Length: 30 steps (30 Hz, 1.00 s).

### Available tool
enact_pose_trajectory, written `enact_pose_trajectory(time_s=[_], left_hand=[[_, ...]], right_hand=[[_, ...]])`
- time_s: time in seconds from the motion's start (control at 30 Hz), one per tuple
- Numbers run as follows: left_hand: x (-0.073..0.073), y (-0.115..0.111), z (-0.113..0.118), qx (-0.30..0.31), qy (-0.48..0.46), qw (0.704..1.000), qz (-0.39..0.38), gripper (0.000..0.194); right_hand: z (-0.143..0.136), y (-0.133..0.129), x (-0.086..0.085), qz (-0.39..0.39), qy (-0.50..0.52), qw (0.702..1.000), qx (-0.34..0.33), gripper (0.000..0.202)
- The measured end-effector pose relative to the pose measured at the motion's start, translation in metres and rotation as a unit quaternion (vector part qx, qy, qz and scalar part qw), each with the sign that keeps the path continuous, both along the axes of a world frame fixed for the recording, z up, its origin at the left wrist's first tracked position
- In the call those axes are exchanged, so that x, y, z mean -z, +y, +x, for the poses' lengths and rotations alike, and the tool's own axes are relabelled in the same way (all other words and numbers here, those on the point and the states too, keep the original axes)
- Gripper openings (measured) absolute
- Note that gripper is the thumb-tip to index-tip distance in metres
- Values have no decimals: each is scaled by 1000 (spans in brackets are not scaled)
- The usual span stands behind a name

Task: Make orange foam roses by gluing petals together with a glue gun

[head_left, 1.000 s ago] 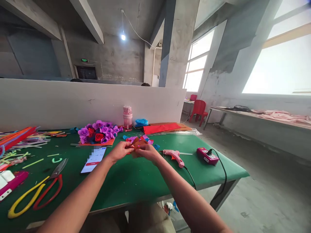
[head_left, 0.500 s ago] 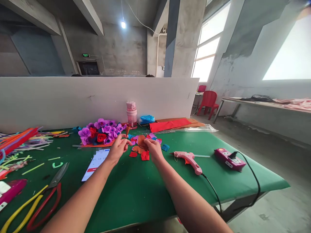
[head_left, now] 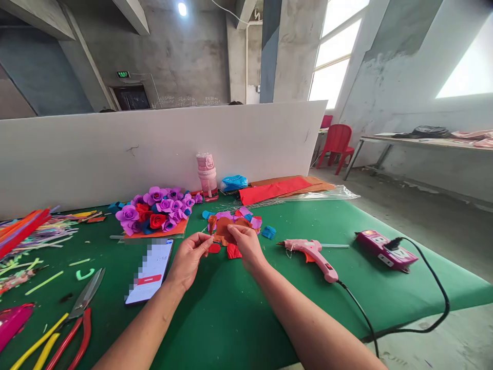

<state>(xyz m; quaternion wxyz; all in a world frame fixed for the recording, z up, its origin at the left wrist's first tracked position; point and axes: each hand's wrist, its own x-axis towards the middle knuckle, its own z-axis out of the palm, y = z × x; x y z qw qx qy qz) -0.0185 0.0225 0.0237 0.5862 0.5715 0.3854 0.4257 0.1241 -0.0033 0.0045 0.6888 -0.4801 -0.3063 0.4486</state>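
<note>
My left hand (head_left: 187,263) pinches the base of a small rolled brown crepe-paper flower bud (head_left: 211,224), which stands upright above the fingertips. A brown paper petal (head_left: 224,227) is held between the thumb and fingers of my right hand (head_left: 247,247), close beside the bud. Behind and below both hands lie loose purple, blue, brown and red paper petals (head_left: 234,251). To the left, finished-looking purple and red paper flowers (head_left: 165,205) rest in a heap. A pink glue gun (head_left: 314,252) lies right of my right hand.
A phone (head_left: 150,275) and scissors (head_left: 87,298) lie to the left, near scattered coloured strips (head_left: 26,236). At the back stand a pink bottle (head_left: 208,177) and red paper sheets (head_left: 273,190) before a white board (head_left: 77,159). A corded power strip (head_left: 385,250) sits right.
My left hand has come down and closer to my right hand, bringing the brown bud beside the brown petal. The view has shifted slightly.
</note>
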Motion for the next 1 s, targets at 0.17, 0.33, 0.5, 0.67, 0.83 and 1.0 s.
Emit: enact_pose_trajectory(time_s=[0.17,0.33,0.5,0.67,0.83,1.0], left_hand=[[3,-2,2,4,-2,1000,-21,25],[4,-3,2,13,-15,999,-44,26],[5,-2,3,18,-26,998,-52,24],[4,-3,3,11,-27,998,-57,25],[0,-7,5,7,-27,998,-60,28],[1,-8,5,8,-27,997,-70,29]], right_hand=[[-5,-7,-11,25,30,999,-26,31],[-8,-9,-12,38,41,998,-37,29],[-8,-9,-12,29,45,998,-35,29],[-9,-10,-11,33,22,998,-39,33],[-10,-10,-10,33,-11,999,-39,40],[-10,-11,-10,41,-14,998,-43,41]])
